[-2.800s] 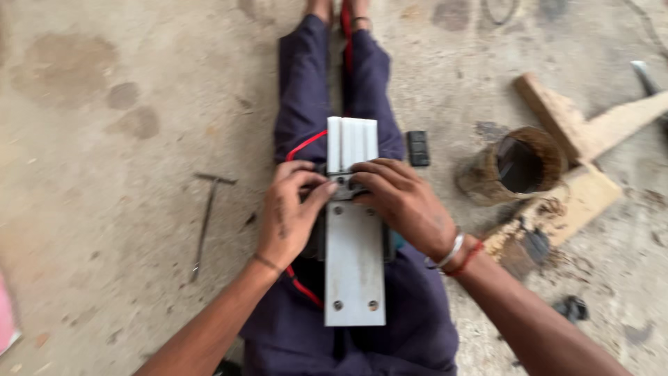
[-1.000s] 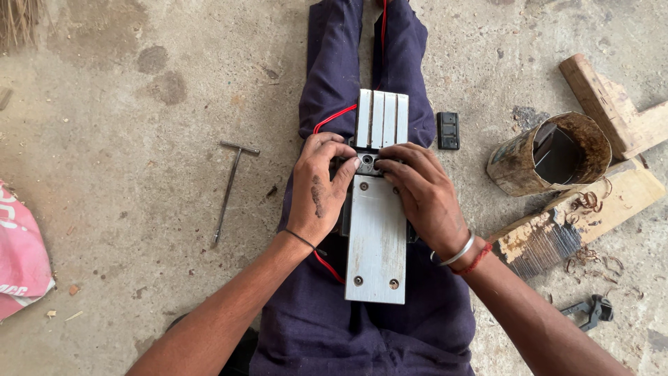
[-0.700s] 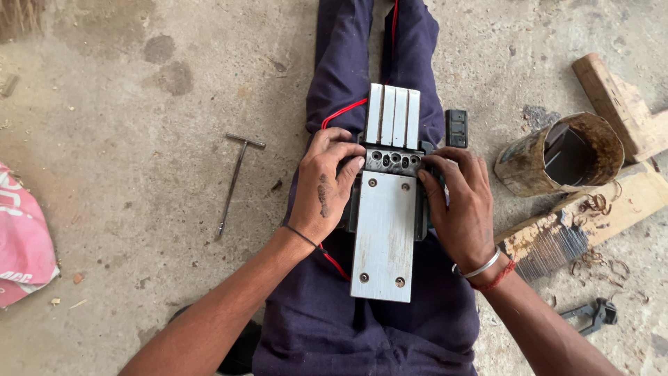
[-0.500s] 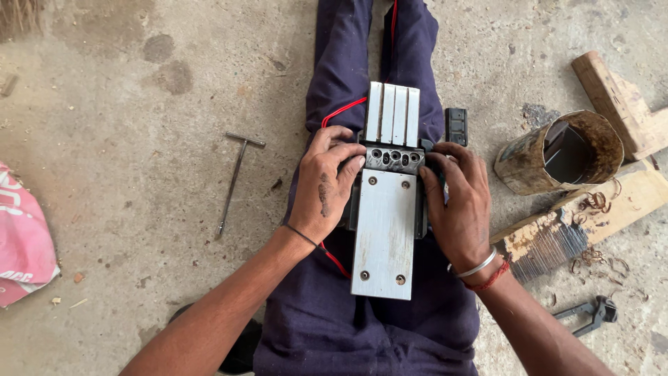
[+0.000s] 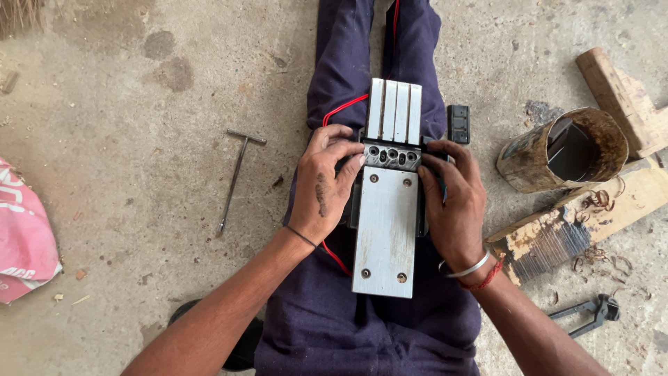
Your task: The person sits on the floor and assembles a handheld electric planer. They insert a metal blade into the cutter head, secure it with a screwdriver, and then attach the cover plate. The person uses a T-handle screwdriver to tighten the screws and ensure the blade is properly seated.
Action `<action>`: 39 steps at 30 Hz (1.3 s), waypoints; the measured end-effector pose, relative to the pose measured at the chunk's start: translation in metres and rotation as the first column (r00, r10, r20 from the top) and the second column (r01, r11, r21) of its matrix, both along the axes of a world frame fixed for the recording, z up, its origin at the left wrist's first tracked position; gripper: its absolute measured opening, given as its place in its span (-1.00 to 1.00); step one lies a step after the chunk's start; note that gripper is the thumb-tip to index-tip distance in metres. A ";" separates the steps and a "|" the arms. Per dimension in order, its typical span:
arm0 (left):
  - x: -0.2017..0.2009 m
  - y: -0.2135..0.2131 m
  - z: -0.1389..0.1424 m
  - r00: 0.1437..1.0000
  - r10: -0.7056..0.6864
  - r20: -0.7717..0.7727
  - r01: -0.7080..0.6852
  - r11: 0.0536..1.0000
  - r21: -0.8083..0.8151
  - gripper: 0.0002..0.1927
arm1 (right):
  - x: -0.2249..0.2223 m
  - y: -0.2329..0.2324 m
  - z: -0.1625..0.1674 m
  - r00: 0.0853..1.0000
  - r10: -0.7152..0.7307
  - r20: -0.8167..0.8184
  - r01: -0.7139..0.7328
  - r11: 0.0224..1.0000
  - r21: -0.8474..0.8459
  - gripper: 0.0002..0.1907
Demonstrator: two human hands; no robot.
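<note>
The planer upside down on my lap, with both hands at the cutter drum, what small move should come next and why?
Probably pick up the T-handled wrench from the floor with the left hand. The planer lies sole-up on the lap, the drum's row of bolt heads is exposed, and both hands are bare; the right hand could steady the body.

Bare concrete floor (image 5: 139,125) lies open to the left of the legs, broken only by a thin metal T-handled key (image 5: 236,177) lying flat and a pink printed sack (image 5: 24,237) at the far left edge. The right side is crowded: a rusty cylindrical tin (image 5: 563,150), rough wooden offcuts (image 5: 591,216) with shavings, a small black rectangular block (image 5: 458,124) just beside the right leg, and black metal pincers (image 5: 581,315) nearer the lower edge. Narrow gaps remain between these.
</note>
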State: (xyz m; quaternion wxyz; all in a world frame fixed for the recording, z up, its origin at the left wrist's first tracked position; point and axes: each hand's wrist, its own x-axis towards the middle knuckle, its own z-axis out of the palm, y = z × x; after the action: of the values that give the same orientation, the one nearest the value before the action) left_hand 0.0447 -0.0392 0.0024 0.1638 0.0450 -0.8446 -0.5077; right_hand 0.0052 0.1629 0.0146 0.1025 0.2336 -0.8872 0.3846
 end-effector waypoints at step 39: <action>-0.014 -0.008 0.001 0.998 -0.055 -0.032 0.055 0.998 0.002 -0.90 | -0.016 0.007 0.017 0.996 0.085 -0.026 -0.081 0.987 0.142 -0.86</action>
State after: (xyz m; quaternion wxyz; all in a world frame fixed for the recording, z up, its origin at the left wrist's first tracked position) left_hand 0.0311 -0.0469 0.0031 0.1631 0.0138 -0.8421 -0.5138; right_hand -0.0110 0.1699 0.0313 0.0839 0.2831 -0.8998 0.3211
